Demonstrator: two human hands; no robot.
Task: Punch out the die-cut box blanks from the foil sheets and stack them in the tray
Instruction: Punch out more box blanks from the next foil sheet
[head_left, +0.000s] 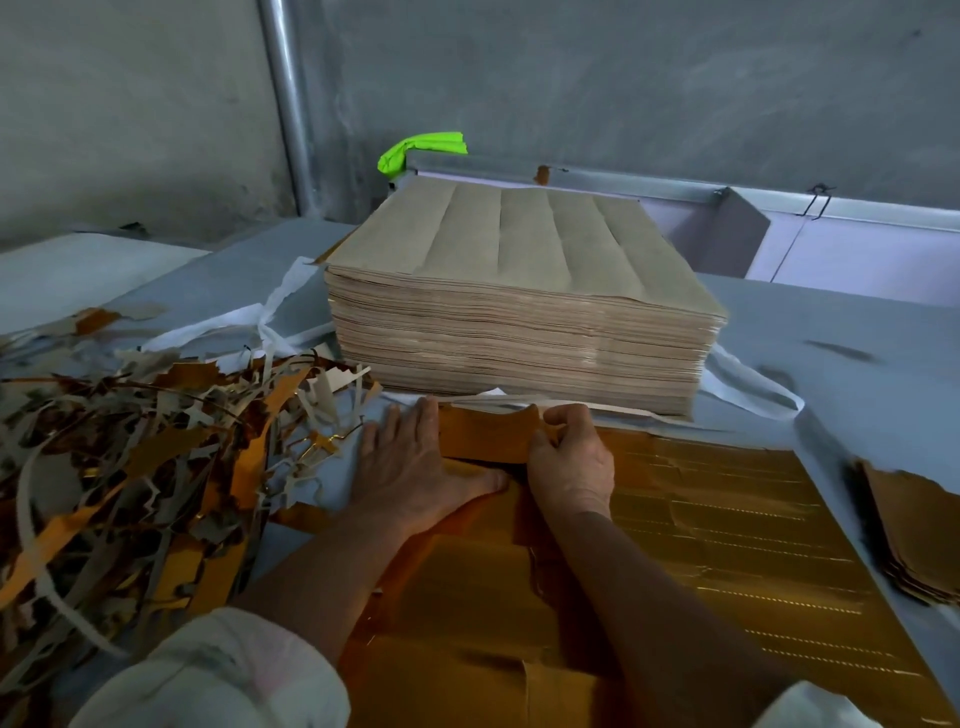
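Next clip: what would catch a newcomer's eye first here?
The tall stack of brown sheets dominates the middle. In front of it lies a shiny gold foil sheet, with the left hand pressing flat on it and the right hand pinching its far edge. A tangled heap of scrap strips fills the left side.

foil sheet (727, 519): gold, shiny, flat on the table (831, 332), far edge strip lifted | tall stack (519, 332): brown sheets, plain side up, just behind it | small brown pile (914, 535): at right edge
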